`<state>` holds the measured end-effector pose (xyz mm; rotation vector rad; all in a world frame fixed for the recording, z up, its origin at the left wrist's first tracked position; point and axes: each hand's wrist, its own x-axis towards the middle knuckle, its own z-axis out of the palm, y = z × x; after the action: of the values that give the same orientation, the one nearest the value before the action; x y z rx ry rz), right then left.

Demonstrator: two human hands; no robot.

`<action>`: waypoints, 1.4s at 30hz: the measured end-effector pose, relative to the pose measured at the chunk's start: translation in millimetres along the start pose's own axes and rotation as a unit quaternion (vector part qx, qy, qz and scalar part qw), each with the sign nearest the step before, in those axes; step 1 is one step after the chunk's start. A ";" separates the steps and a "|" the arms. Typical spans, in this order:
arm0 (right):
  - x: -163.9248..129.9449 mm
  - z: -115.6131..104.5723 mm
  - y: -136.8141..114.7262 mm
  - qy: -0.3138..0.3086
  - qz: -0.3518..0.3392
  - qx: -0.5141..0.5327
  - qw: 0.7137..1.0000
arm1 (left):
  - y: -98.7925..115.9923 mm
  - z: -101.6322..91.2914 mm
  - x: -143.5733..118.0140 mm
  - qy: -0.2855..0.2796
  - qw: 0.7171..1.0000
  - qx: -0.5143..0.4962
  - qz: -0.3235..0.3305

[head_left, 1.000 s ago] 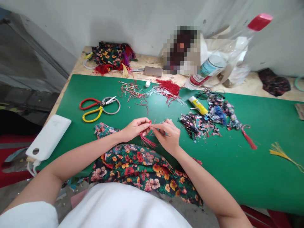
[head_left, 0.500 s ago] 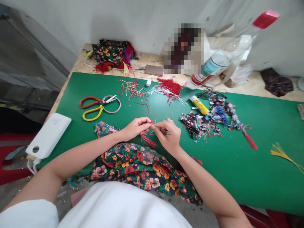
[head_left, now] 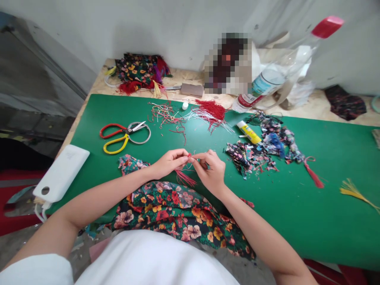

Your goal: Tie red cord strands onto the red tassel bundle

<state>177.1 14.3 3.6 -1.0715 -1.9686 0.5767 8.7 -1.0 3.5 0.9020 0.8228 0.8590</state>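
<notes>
My left hand (head_left: 173,161) pinches the top of a red tassel (head_left: 186,178), whose pinkish-red strands hang below the fingers. Right beside it, my right hand (head_left: 210,168) has thumb and index finger pressed together at the tassel's head, with a thin thread showing near the fingertips. Whether the right fingers grip the thread or the tassel itself is too small to be sure of. Under both forearms lies a floral cloth (head_left: 178,206) with red, yellow and pink flowers, hanging over the table's near edge.
Scissors (head_left: 126,136) with red and yellow handles lie left on the green mat (head_left: 297,221). Beyond my hands are red threads (head_left: 212,111), a white cap (head_left: 185,105) and a yellow glue tube (head_left: 248,132). Fabric scraps (head_left: 252,158) lie right; a white power bank (head_left: 62,172) sits left.
Both hands stay pinched together at the tassel head, with only slight finger movement. The whole view has shifted a little; nothing on the table has visibly moved.
</notes>
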 end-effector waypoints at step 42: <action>1.3 2.2 -5.8 -0.036 0.065 0.050 0.996 | -3.7 -2.6 0.6 -0.001 1.000 -0.019 -0.006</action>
<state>172.1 12.3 7.0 -1.1365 -1.9194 0.7867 7.6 -1.0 -0.9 0.8636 0.8069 0.8609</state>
